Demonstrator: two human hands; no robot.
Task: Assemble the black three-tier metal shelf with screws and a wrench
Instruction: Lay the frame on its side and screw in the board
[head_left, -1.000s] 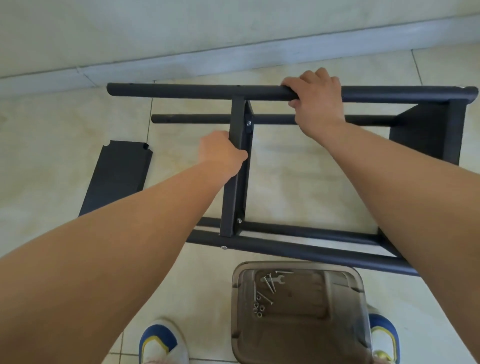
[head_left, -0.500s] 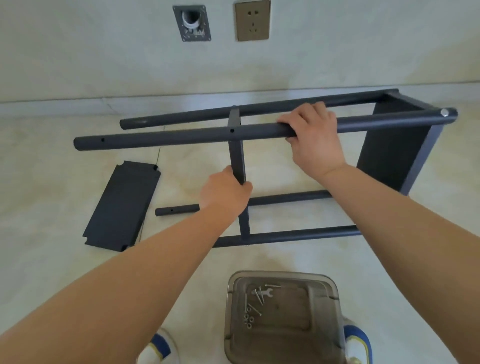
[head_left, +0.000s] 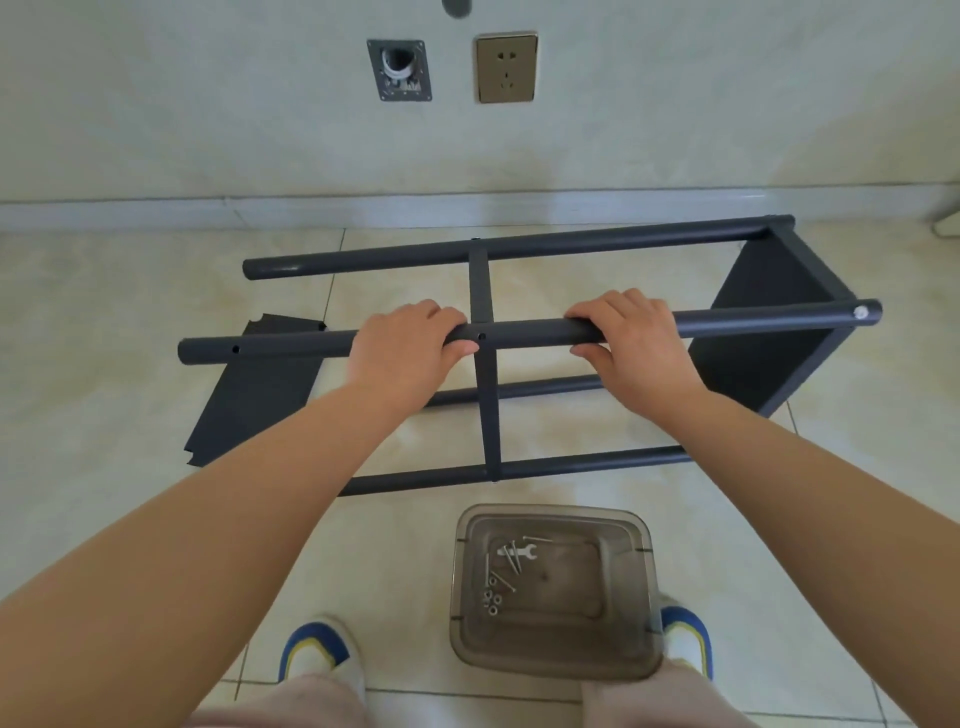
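On the tiled floor before the wall, the partly built black shelf frame (head_left: 519, 395) lies on its side. Left hand (head_left: 402, 348) and right hand (head_left: 631, 343) both grip the nearest upper pole (head_left: 524, 331), fingers curled over its top and thumbs beneath. Between the two hands, a cross panel (head_left: 485, 395) seen edge-on meets the gripped pole at a screw hole and runs down to the lowest pole (head_left: 545, 466). Beyond the hands, a second upper pole (head_left: 519, 248) runs parallel to the first. To the right of the right hand, a fitted end panel (head_left: 769, 332) joins the poles; the gripped pole ends there in a pale cap. To the left of the left hand, the pole's free end projects open, showing another hole, and under it a loose shelf panel (head_left: 260, 389) lies flat on the tiles. Below the hands, nearer the person, a clear plastic box (head_left: 618, 623) holds a small wrench (head_left: 517, 552), long screws (head_left: 501, 574) and nuts (head_left: 491, 603). Two shoes flank the box. On the wall above sit a socket (head_left: 505, 67) and an open wall plate (head_left: 399, 69).
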